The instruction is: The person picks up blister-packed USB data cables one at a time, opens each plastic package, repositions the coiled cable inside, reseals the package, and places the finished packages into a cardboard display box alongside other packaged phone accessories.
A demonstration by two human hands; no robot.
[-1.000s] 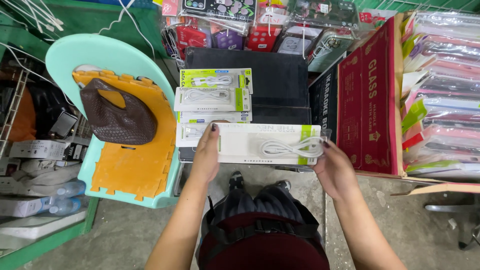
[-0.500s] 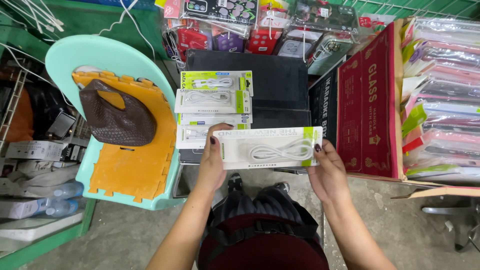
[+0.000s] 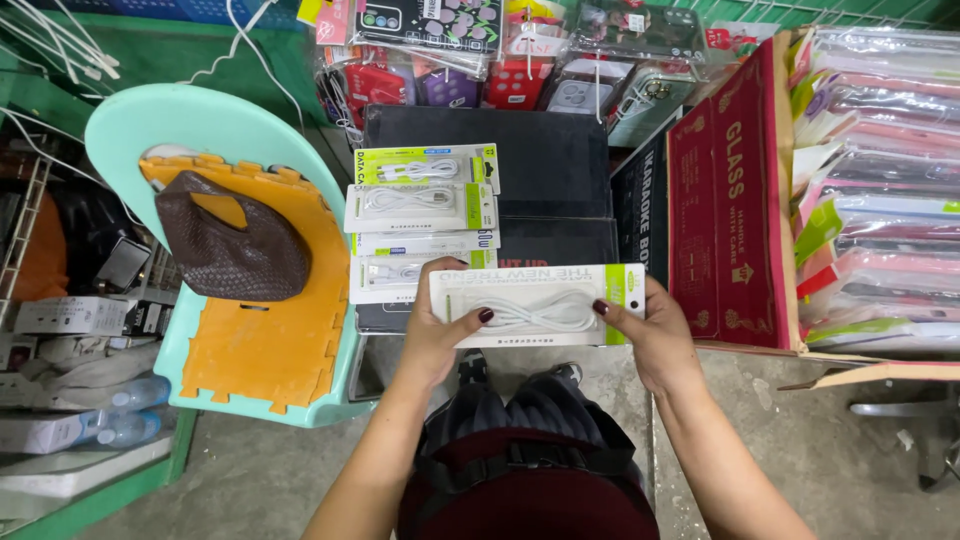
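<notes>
1. At the far left a metal rack holds small white boxes and plastic bottles lie on the shelf below it, beside a green frame.
2. Next comes a pale green plastic chair with an orange foam mat on its seat and a brown woven bag resting on the mat.
3. Right of the chair, a stack of white cable packs with green ends lies fanned on a black box.
4. The left hand grips the left end of a long white cable pack, thumb on top and fingers curled beneath.
5. The pack sits level between both hands, just in front of the stack and above the person's lap.
6. The right hand pinches the pack's green right end, thumb on the face.
7. To handle it well, I would keep it flat with an even grip at both ends, so the thin card does not bend.
8. At the right a red carton stands open, filled with flat clear sleeves.
9. Phone cases hang along the back, and the floor is bare grey concrete.
</notes>
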